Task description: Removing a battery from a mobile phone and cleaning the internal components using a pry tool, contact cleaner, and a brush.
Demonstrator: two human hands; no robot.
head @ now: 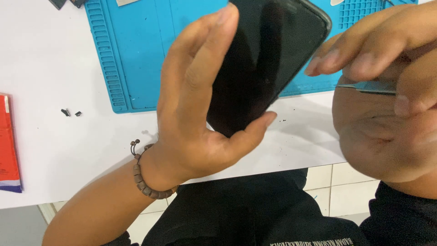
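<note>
A white worktop point(68, 150) fills the left and middle of the frame. On it, at the top centre, lies a blue mat point(136, 54) with ribbed edges and a grid of small cells at the upper right. Two tiny dark bits point(71, 112) lie on the bare worktop left of the mat, well apart from the hands. A red packet point(8, 141) sits at the left edge of the frame, partly cut off. Dark objects poke in at the top left corner, too cropped to tell what they are. Below the worktop edge, dark clothing and pale floor tiles show at the bottom.

The phone point(264, 59) is at the upper centre, held up above the mat and tilted, its dark screen facing the camera and its top corner pointing to the upper right. It hides part of the mat behind it.

The left hand point(195, 114) rises from the lower left, palm side turned toward the phone, fingers stretched up along the phone's left edge and the thumb hooked under its lower corner, so it grips the phone. A brown bead bracelet point(143, 180) circles the wrist.

The right hand point(378, 105) fills the right of the frame, close and blurred. Its fingers close around a thin metal tool point(364, 86), which points left toward the phone's right edge; whether the tip touches the phone cannot be told.
</note>
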